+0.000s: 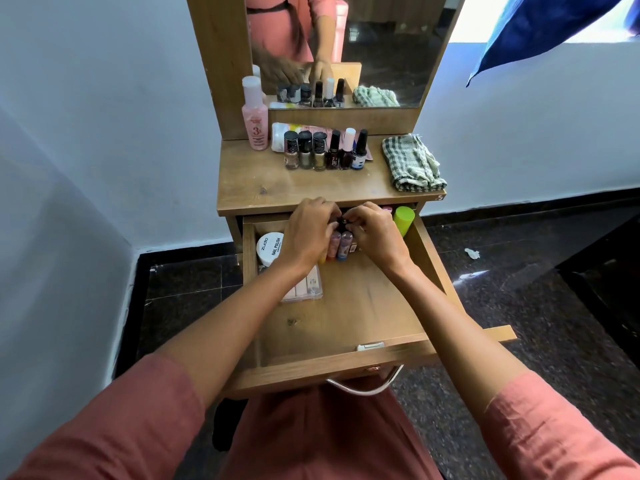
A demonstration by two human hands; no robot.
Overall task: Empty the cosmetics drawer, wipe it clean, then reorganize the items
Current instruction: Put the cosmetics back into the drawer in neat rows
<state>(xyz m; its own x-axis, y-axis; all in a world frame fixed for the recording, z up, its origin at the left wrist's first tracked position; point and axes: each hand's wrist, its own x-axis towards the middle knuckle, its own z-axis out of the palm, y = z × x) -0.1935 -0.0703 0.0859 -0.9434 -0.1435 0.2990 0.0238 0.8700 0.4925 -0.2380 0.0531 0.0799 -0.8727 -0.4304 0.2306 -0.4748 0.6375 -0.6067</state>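
Starting at the left of the open wooden drawer (363, 306), I see a round white jar (270, 249). Next comes the left hand (308, 233), which meets the right hand (375, 237) over a cluster of small nail-polish bottles (341, 244) at the back, both sets of fingers curled in around the dark caps. I judge these light, smooth, glassy and breakable, so I'd clasp the bodies together rather than the caps, leaving the lime-green plastic cylinder (403, 220) and the soft checked cloth (412, 162) further right.
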